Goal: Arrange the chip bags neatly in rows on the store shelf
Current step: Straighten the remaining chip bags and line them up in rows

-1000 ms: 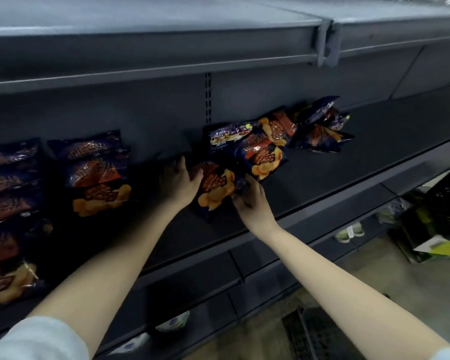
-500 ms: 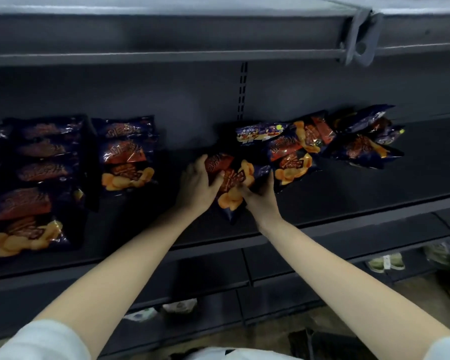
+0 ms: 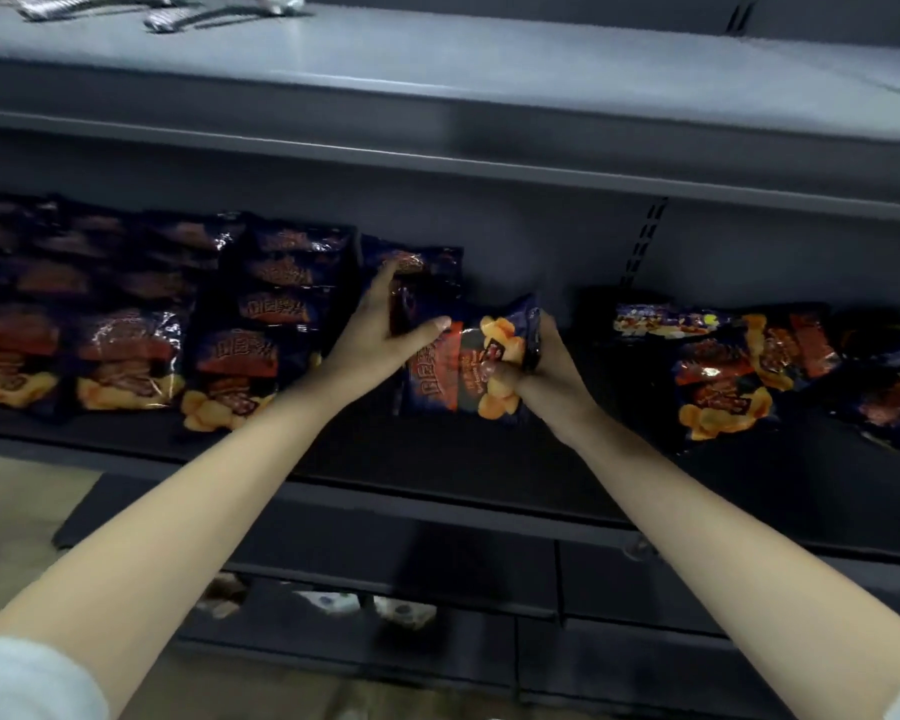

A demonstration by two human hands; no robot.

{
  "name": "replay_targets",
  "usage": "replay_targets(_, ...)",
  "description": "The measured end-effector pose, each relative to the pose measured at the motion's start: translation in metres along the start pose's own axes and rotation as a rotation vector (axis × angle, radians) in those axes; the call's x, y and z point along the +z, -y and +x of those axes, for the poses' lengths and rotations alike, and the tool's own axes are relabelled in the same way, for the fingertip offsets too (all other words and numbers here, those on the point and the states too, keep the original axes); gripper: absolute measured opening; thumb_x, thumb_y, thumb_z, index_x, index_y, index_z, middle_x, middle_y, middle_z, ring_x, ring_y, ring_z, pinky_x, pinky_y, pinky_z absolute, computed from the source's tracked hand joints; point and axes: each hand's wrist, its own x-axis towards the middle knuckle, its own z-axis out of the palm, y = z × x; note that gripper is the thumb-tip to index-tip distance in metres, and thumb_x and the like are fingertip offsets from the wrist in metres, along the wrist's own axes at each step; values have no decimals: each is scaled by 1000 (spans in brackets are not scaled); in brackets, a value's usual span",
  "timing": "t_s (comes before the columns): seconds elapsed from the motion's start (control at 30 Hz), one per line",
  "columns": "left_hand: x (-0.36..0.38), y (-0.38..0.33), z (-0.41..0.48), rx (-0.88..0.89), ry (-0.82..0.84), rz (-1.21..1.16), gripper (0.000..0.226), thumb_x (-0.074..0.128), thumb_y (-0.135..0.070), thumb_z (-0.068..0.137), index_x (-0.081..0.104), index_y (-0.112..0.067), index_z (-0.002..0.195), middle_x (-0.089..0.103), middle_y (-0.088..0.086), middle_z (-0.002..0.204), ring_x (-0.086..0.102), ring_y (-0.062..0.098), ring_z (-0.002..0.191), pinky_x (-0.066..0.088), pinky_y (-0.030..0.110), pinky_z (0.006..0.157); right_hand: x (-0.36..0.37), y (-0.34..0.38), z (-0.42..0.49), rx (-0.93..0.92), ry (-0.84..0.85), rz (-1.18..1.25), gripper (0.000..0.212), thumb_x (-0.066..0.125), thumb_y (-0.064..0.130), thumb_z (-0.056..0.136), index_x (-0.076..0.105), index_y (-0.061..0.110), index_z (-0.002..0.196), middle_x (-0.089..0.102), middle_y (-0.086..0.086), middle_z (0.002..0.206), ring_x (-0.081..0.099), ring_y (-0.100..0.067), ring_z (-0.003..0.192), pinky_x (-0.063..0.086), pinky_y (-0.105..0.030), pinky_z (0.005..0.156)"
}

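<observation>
Both hands hold one dark blue chip bag with orange chips printed on it, just above the dark shelf. My left hand grips its left edge, thumb across the front and fingers reaching up behind toward the standing bag at the back. My right hand grips its right edge, fingers curled round it. Neat rows of like bags fill the shelf to the left. A loose heap of bags lies to the right.
A grey upper shelf overhangs the row, with some silvery packets at its back left. Lower shelves run below, with small items between them. Bare shelf surface lies between the held bag and the heap.
Both hands carried the bag leftward from the heap to beside the tidy rows. The view swung left, showing more of the rows.
</observation>
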Motion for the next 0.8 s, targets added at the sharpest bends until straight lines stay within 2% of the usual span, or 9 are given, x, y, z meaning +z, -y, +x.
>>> replay_targets(0.13, -28, 0, -2, -114, 75, -166, 86, 65, -37, 83, 9, -27, 148, 34, -11, 140, 30, 2, 126, 25, 17, 101, 25, 9, 8, -11, 106, -4, 59, 65, -6, 81, 41, 26, 125, 58, 4, 116, 55, -10, 112, 45, -30, 97)
replay_targets(0.23, -39, 10, -2, -121, 13, -232, 97, 69, -31, 81, 1, -24, 149, 30, -2, 148, 30, 5, 129, 27, 21, 104, 42, 10, 12, 5, 21, 93, 53, 64, -6, 82, 43, 23, 121, 58, 9, 110, 55, -4, 104, 46, -26, 89)
replay_targets(0.3, -47, 19, -3, -143, 23, -270, 98, 71, -32, 78, 4, -26, 149, 39, -2, 142, 36, 5, 124, 32, 26, 105, 53, 11, 16, 40, -23, 205, 52, 63, -7, 82, 45, 21, 121, 58, 9, 111, 57, -7, 104, 47, -29, 89)
replay_targets(0.4, -52, 34, -8, -161, 135, -179, 92, 76, -43, 71, 25, -25, 145, 49, -9, 131, 47, 3, 116, 38, 22, 100, 65, 12, 21, 97, -38, 387, 52, 57, -11, 85, 42, 13, 129, 59, 5, 110, 59, -13, 101, 51, -28, 80)
replay_targets(0.47, -49, 39, -11, -149, 162, -150, 69, 76, -33, 73, 44, -20, 133, 60, -12, 112, 55, -5, 97, 41, 4, 82, 71, 11, 19, 120, -36, 467, 53, 54, -13, 85, 42, 11, 130, 59, 4, 103, 61, -11, 93, 52, -24, 71)
replay_targets(0.53, -46, 46, -11, -132, 147, -163, 51, 75, -21, 76, 54, -19, 122, 62, -16, 98, 56, -10, 86, 41, -2, 68, 76, 6, 14, 134, -32, 480, 48, 54, -13, 85, 44, 12, 125, 58, 3, 95, 61, -11, 85, 51, -27, 67)
replay_targets(0.6, -49, 48, -10, -136, 169, -164, 43, 75, -18, 77, 56, -22, 114, 62, -18, 93, 58, -10, 80, 45, 2, 63, 78, 0, 8, 162, -24, 499, 44, 55, -10, 86, 45, 15, 121, 58, 1, 93, 61, -14, 84, 51, -31, 70)
replay_targets(0.7, -62, 44, -2, -145, 221, -112, 40, 76, -20, 75, 57, -24, 111, 64, -16, 93, 60, -5, 83, 51, 10, 64, 72, -3, 5, 188, -25, 494, 54, 62, 2, 86, 42, 22, 131, 60, 1, 115, 60, -19, 106, 51, -39, 83)
replay_targets(0.8, -76, 36, 6, -105, 312, -37, 43, 77, -20, 74, 58, -23, 113, 64, -11, 100, 59, -3, 88, 48, 9, 73, 62, 1, 5, 169, -68, 373, 76, 65, 17, 86, 21, 31, 146, 47, 2, 136, 51, -17, 122, 46, -39, 96)
